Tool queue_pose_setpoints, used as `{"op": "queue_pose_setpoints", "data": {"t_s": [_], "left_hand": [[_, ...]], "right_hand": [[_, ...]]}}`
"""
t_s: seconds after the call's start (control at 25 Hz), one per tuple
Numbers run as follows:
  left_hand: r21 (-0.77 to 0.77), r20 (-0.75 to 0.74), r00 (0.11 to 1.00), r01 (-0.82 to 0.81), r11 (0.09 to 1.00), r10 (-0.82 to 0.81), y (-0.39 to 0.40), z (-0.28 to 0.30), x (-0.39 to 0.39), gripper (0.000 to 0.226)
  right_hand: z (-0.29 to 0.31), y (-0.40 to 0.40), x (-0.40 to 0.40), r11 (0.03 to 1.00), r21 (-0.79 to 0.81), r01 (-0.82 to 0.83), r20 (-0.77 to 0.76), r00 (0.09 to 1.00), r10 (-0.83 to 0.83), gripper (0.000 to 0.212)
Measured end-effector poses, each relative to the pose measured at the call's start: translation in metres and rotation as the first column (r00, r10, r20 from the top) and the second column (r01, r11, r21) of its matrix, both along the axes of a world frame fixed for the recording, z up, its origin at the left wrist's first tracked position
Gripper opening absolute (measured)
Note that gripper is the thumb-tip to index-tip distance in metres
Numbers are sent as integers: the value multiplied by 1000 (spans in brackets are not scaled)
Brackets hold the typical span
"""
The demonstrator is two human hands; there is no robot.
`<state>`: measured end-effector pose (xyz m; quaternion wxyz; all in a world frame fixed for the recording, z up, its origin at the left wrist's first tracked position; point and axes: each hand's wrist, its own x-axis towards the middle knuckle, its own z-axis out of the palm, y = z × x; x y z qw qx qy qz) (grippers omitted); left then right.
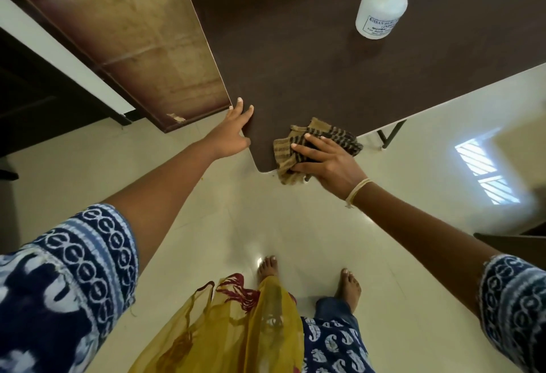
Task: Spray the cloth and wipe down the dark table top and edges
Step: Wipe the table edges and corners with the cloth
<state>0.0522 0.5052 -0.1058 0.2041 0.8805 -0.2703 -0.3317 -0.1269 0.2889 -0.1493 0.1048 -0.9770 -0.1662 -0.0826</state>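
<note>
— So where is the crumpled tan-and-black striped cotton cloth (313, 148) now?

— At the rounded near corner of the dark brown laminate worktop (310, 56), partly hanging over the edge. The right hand (326, 162) lies flat on top of it, fingers spread, pressing it down rather than clenching it.

— And the left hand (233, 133)?

— Open, grasping nothing; its fingertips rest on the worktop's left edge, probably steadying the person.

— How will the cloth handle?

— Soft and limp, I'd judge, light, bunching easily. It should fold around the rounded corner and the thin edge if the palm keeps it pinned; a loose grip would let it slide off, since part already overhangs.

— The translucent white plastic spray bottle with the blue cap (382, 9)?

— Upright, well apart, towards the far right of the worktop. Rigid, likely light; best taken at its narrow neck.
</note>
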Motion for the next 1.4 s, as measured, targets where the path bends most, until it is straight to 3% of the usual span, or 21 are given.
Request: {"op": "queue_pose_setpoints", "data": {"t_s": [0.08, 0.16, 0.24, 0.32, 0.48, 0.6, 0.68, 0.84, 1.04, 1.2, 1.32, 1.4], "left_hand": [[-1, 53, 997, -48, 999, 48, -8, -5, -9, 73], [86, 200, 980, -26, 996, 8, -12, -12, -22, 68], [199, 412, 906, 11, 980, -94, -10, -20, -31, 63], [227, 520, 841, 32, 973, -149, -7, -25, -33, 61], [223, 553, 813, 65, 973, -182, -1, -32, -28, 60], [230, 601, 781, 35, 973, -170, 0, -38, -31, 60], [237, 608, 774, 38, 971, -179, 4, -41, -29, 59], [224, 587, 786, 75, 972, -196, 5, -46, -27, 57], [249, 653, 705, 146, 957, -277, 6, -48, -22, 52], [146, 663, 700, 227, 963, -265, 9, -45, -15, 51], [157, 678, 673, 259, 953, -295, 7, -44, -10, 51], [165, 664, 673, 293, 942, -326, 4, -39, -4, 50]], "right_hand": [[-7, 29, 7, 997, 33, -67, 20, 998, 66, 31], [-11, 41, 10, 991, 36, -131, 16, 991, 130, 33], [-11, 22, 14, 975, 11, -223, 23, 975, 223, 35], [-12, -18, 13, 970, 4, -242, 75, 968, 241, 32], [-20, -76, -13, 993, 114, -19, 187, 982, -3, 26], [-26, -52, -18, 928, 322, 188, 198, 945, -261, 25], [-28, -9, -15, 874, 431, 226, 193, 923, -333, 27], [-48, 86, -7, 937, 318, 147, 242, 943, -230, 27], [-66, 94, -3, 956, 220, 193, 377, 887, -266, 28], [-62, 55, -6, 848, 418, 325, 397, 775, -492, 24], [-61, 43, -5, 667, 535, 518, 287, 631, -721, 24], [-59, 64, 3, 631, 555, 542, 246, 618, -747, 25]]}}
